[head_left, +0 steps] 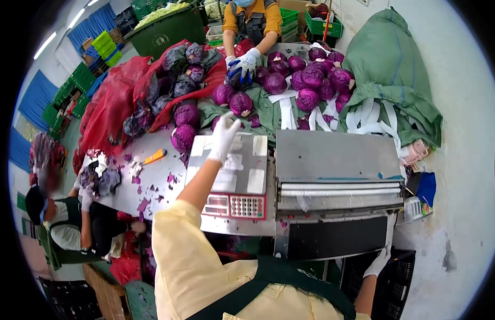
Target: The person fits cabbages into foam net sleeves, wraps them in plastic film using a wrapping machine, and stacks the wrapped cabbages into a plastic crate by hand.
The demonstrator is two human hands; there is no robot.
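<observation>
My left hand (224,140), in a white glove, stretches over the scale (234,176) with its fingers extended and nothing held. It is just short of a peeled red cabbage (240,104); another red cabbage (183,138) lies to its left. Beside the front right corner of the wrapping machine (333,157), my gloved right hand (379,261) hangs low, fingers loosely out near the machine's edge. Whether it touches that edge is hard to see. White film rollers (341,190) cross the machine above its black plate (338,236).
Opposite, a co-worker's gloved hands (245,66) hold a dark cabbage. Another person (71,218) works at the left. A red net sack (117,101) spills unpeeled cabbages; a green sack (388,58) stands right. An orange-handled knife (154,157) lies left of the scale. Below right is a black crate (404,288).
</observation>
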